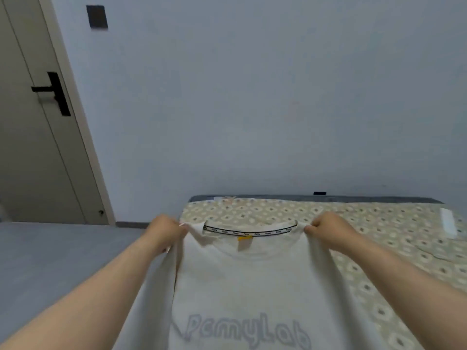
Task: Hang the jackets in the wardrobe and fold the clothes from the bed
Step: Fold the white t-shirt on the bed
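Observation:
A white T-shirt [252,279] with grey lettering on its chest and a black-taped collar hangs spread out in front of me over the bed [379,223]. My left hand [166,231] pinches its left shoulder next to the collar. My right hand [328,229] pinches the right shoulder the same way. Both arms are stretched forward and the cloth is taut between them. The shirt's lower part runs out of view at the bottom.
The bed has a beige flower-patterned cover and stands against a pale wall. A white rectangular item [448,221] lies near its right side. A closed door with a black handle [54,93] is at the left, with grey floor [63,248] beside the bed.

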Motion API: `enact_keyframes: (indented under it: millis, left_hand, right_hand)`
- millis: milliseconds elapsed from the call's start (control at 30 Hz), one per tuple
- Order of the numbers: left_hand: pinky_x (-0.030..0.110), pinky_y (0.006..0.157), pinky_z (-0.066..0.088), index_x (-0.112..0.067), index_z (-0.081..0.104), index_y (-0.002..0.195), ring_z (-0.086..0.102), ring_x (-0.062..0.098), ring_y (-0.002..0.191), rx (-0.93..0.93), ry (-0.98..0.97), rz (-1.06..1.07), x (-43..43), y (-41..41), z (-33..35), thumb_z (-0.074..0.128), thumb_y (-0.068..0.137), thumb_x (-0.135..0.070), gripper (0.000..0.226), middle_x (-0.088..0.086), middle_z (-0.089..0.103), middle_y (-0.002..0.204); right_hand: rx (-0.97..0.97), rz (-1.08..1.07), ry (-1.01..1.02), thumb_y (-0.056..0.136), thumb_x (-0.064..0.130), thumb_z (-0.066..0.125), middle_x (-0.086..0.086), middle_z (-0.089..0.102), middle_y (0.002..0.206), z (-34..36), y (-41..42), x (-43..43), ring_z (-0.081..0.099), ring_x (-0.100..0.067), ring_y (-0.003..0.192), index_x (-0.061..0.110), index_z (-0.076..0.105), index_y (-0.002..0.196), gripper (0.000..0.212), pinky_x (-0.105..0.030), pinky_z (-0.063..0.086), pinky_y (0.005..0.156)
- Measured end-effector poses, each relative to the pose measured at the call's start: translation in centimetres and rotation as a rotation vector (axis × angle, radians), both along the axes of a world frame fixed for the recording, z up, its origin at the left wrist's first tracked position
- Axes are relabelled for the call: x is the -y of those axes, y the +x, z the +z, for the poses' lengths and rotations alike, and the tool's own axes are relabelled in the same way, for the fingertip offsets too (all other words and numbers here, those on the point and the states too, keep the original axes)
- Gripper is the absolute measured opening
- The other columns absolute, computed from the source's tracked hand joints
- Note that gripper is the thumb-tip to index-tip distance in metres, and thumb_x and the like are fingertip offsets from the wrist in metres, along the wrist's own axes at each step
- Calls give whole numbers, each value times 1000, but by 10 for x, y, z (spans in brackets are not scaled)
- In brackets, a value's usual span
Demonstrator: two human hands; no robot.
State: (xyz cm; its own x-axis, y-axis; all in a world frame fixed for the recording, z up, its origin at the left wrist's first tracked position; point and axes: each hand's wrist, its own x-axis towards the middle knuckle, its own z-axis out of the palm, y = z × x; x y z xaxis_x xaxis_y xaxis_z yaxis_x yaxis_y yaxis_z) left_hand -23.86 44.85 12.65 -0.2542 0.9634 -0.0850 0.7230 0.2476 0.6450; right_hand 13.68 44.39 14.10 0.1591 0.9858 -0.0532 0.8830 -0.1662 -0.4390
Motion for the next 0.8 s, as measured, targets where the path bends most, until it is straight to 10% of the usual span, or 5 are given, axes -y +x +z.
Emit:
enact_keyframes:
  millis: [167,333,533,667,800]
  left_hand:
    - [24,40,41,-10,46,79,36,17,39,814,-273,242,-22,12,-144,43,102,-6,23,6,41,54]
    - [36,58,55,-6,53,74,43,22,56,866,-58,459,-65,11,-219,54,97,-8,23,10,46,68]
    - [37,62,42,-9,60,66,46,22,68,571,116,332,-181,-15,-233,63,83,-29,26,11,51,69]
    - [27,85,41,-27,51,134,54,21,103,233,260,14,-257,-12,-201,57,95,-33,40,3,60,118]
    - [41,120,13,-26,-1,158,8,25,152,-144,-44,-256,-238,0,-247,43,102,-43,74,8,0,167]
  right_hand:
    - [-829,-495,-257,100,16,50,-12,48,63,-158,-25,-14,52,-23,40,9,53,82,20,-32,50,53]
    - [-720,-547,-49,93,20,50,-12,56,70,-238,-57,-53,49,-24,64,10,51,68,27,-30,38,59]
    - [-560,-479,73,99,21,50,-7,52,69,-234,-66,-164,48,-24,69,5,57,74,31,-33,30,55]
    - [-509,-323,248,101,26,49,-15,56,121,-199,-88,-259,55,-31,117,6,57,124,31,-27,36,78]
    - [-102,40,-17,99,44,50,-7,-12,166,-237,-102,-257,12,-28,152,25,8,159,75,-40,19,120]
